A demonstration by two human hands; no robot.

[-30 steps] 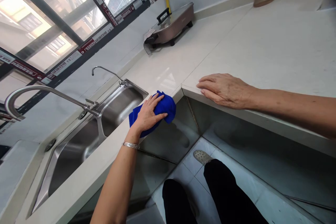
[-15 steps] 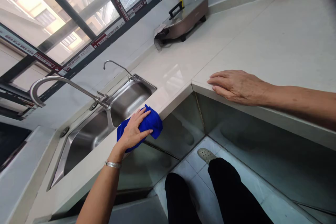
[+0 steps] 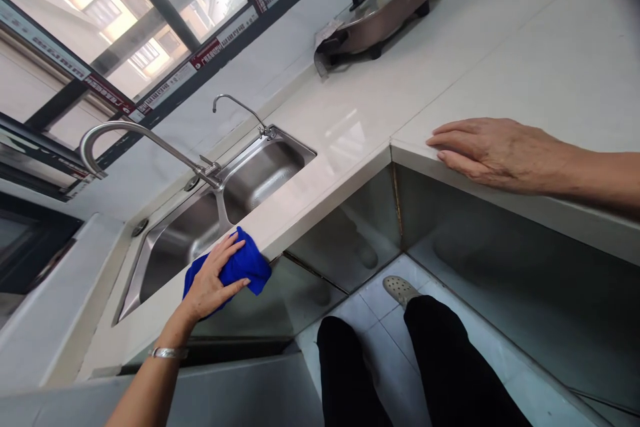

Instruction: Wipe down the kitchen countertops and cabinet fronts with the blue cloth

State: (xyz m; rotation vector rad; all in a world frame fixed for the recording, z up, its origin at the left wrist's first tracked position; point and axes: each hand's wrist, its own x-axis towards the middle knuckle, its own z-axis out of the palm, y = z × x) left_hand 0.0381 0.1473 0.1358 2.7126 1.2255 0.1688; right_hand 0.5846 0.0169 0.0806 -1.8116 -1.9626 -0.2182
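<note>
My left hand presses a blue cloth against the front edge of the white countertop, beside the double sink. Its fingers lie across the top of the cloth, with the thumb spread along the near side. Part of the cloth hangs over the edge, and some is hidden under the palm. At the right, my right hand rests flat on the counter near the inner corner, fingers stretched out and nothing in it.
A steel double-basin sink has a tall curved faucet and a smaller tap behind it. An electric pan with a glass lid stands by the back wall. Below are cabinet doors and a tiled floor.
My left hand has slid the blue cloth left and toward me along the counter edge. My right hand stays resting on the counter. The view has shifted slightly.
</note>
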